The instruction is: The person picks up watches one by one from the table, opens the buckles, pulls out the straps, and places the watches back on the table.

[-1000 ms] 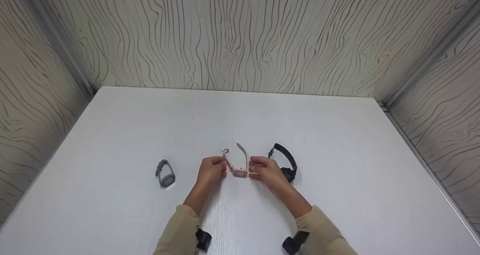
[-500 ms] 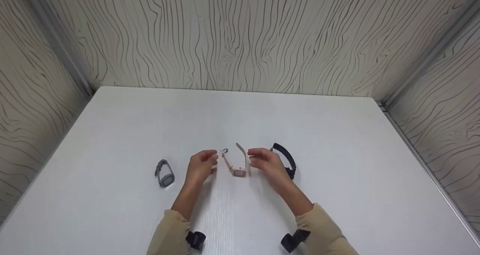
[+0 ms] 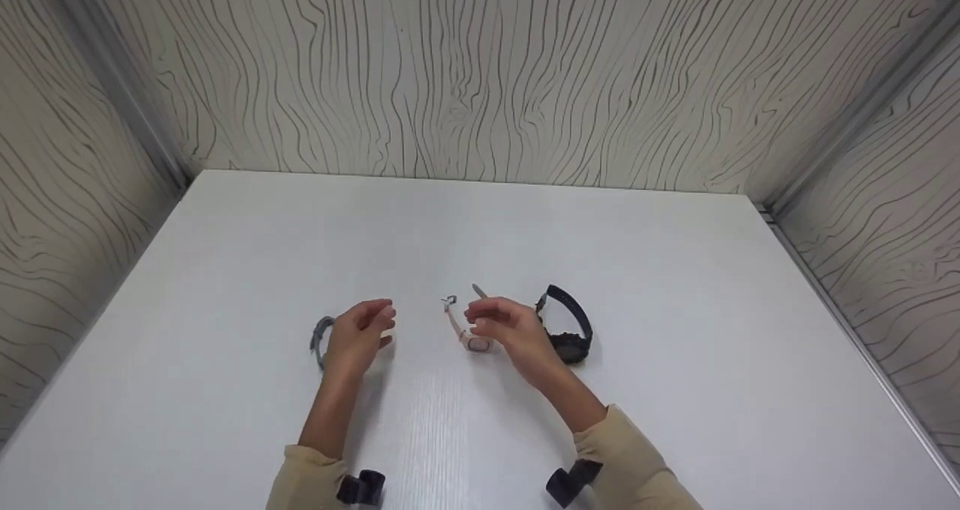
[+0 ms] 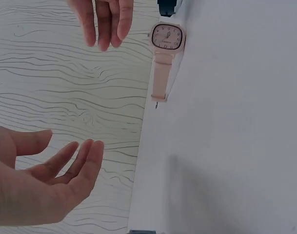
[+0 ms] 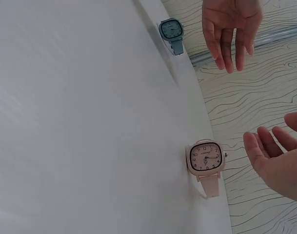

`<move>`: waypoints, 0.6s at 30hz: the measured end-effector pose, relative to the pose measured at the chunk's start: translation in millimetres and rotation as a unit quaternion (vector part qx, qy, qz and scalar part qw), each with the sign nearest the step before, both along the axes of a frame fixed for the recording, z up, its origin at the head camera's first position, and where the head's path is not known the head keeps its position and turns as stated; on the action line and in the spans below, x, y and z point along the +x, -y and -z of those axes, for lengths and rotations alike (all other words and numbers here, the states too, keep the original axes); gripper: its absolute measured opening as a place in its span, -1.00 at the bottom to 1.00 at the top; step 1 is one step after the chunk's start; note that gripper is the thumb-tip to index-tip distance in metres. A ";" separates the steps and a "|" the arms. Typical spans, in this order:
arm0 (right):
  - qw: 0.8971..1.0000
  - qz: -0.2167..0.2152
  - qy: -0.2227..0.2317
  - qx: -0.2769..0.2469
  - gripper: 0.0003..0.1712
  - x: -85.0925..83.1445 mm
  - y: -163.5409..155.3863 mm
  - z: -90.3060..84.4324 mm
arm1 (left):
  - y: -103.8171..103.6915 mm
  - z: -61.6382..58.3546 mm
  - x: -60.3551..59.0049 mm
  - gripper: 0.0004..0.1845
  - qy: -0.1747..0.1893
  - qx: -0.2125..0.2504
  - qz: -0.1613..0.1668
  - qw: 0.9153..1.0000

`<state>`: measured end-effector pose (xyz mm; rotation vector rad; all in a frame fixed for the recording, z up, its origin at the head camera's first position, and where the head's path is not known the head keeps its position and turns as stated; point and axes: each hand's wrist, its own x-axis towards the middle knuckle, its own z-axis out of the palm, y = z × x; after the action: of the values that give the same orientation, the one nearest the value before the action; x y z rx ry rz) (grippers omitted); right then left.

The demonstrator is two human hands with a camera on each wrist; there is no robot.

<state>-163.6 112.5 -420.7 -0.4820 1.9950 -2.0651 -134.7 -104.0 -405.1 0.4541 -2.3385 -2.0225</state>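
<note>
A pink wristwatch (image 3: 477,343) with a squarish dial lies on the white table, its strap unfastened and spread toward the back. In the right wrist view the dial of this pink watch (image 5: 206,157) faces the camera. My right hand (image 3: 517,337) hovers over its right side with fingers loosely bent, hiding part of the strap. Farther left, my left hand (image 3: 356,337) holds nothing and overlaps a grey-blue wristwatch (image 3: 319,337), whose dial it hides in the head view. That watch's dial (image 5: 171,29) shows in the right wrist view. Just right of my right hand lies a black wristwatch (image 3: 571,345).
The white table (image 3: 675,285) ends at a wood-grain patterned wall (image 3: 465,75) at the back. Similar panels with metal corner strips (image 3: 840,105) close off both sides. Each sleeve carries a small black camera, such as the left one (image 3: 367,487).
My left hand has moved off the pink watch, leftward to over the grey-blue watch. My right hand has shifted slightly left, above the pink watch's strap. The watches stay in place.
</note>
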 end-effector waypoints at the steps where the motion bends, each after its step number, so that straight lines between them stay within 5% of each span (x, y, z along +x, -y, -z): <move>1: 1.000 -0.005 0.003 0.000 -0.67 0.3 2.6 0.4 | 4.1 0.6 0.7 -0.69 0.000 -0.001 -0.002 1.000; 5: 1.000 -0.026 0.012 0.003 -0.66 2.9 13.7 3.8 | 24.7 18.9 -1.0 -0.63 -0.004 0.000 -0.018 1.000; 13: 0.995 -0.085 0.044 -0.007 -0.65 12.5 34.6 17.2 | 87.2 102.5 -18.1 -0.61 0.017 -0.042 -0.123 0.991; 18: 0.993 -0.097 0.060 0.007 -0.66 17.1 43.6 27.1 | 106.6 112.5 -10.2 -0.55 0.038 -0.070 -0.144 0.986</move>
<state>-146.4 68.9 -447.9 -0.5143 1.8182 -1.9143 -144.9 -210.6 -517.6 0.8228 -2.2765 -1.7302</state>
